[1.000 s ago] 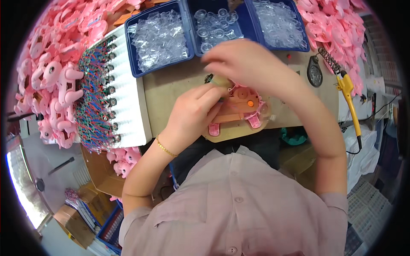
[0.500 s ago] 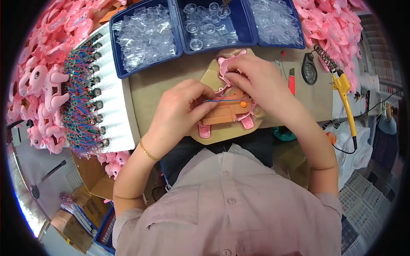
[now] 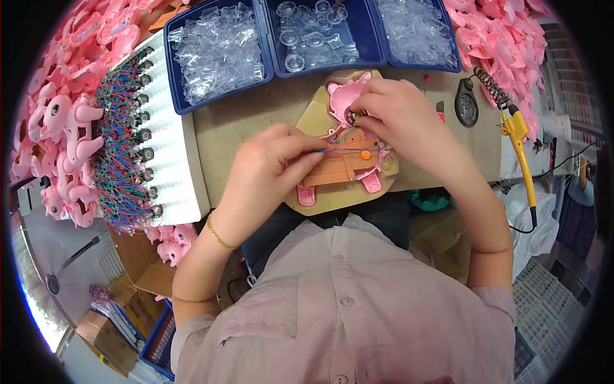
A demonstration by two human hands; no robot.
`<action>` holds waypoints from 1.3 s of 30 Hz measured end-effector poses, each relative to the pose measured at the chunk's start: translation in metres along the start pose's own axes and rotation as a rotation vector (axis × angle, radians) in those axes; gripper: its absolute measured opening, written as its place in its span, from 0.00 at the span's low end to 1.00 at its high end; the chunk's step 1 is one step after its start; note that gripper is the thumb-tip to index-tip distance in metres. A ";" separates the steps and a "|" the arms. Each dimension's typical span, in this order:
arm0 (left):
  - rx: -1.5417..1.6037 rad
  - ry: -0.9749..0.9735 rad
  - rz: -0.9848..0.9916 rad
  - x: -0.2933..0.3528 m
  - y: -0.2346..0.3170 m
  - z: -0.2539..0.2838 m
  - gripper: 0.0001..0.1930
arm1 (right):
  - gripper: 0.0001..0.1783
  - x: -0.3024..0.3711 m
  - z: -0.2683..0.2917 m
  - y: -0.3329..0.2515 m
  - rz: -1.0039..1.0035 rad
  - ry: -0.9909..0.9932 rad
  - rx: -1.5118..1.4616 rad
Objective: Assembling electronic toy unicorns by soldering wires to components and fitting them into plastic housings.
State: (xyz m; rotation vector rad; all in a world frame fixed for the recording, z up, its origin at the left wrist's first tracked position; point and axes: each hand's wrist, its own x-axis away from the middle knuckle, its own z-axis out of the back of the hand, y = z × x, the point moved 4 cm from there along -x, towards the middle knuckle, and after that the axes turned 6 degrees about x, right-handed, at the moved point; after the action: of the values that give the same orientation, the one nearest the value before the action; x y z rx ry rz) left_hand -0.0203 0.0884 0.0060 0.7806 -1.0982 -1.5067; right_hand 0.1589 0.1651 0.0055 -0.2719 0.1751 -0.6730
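An open pink toy animal half-shell (image 3: 346, 96) lies on a yellowish board (image 3: 311, 115). Its body holds an orange-brown casing (image 3: 332, 169) with a round orange knob (image 3: 366, 154). My left hand (image 3: 272, 160) is closed, thumb and forefinger pinching thin blue and red wires (image 3: 334, 150) over the casing's left side. My right hand (image 3: 398, 115) is closed in a pinch at the shell's head part. By its fingertips shows a small dark round part (image 3: 351, 117), which looks like a speaker; the fingers partly cover it.
Blue bins (image 3: 272, 57) of clear plastic parts line the back. At left, a white ridged tray (image 3: 176, 141) carries wired round speakers (image 3: 148, 154). Pink toy parts (image 3: 70, 128) pile up on both sides. A yellow soldering iron (image 3: 517, 128) stands at right, near a black oval object (image 3: 466, 105).
My right hand has shifted slightly right, uncovering more of the head shell and the dark round part. My left hand stays nearly in place on the wires.
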 end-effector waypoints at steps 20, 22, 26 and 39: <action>-0.335 0.196 -0.378 0.021 -0.002 -0.018 0.11 | 0.10 0.009 0.012 0.000 -0.019 -0.171 -0.266; -0.407 0.257 -0.496 0.026 0.000 -0.024 0.13 | 0.15 0.034 0.019 -0.003 0.048 0.039 -0.143; -0.410 0.289 -0.477 0.035 -0.002 -0.031 0.17 | 0.14 0.043 0.015 0.001 0.044 0.002 -0.139; -0.591 0.310 -0.378 0.047 -0.006 -0.047 0.26 | 0.11 0.098 0.005 -0.063 -0.112 0.008 -0.219</action>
State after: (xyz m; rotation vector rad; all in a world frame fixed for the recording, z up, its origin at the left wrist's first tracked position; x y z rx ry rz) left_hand 0.0096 0.0317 -0.0127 0.7857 -0.2469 -1.8229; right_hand 0.1988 0.0567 0.0219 -0.4923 0.2430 -0.7669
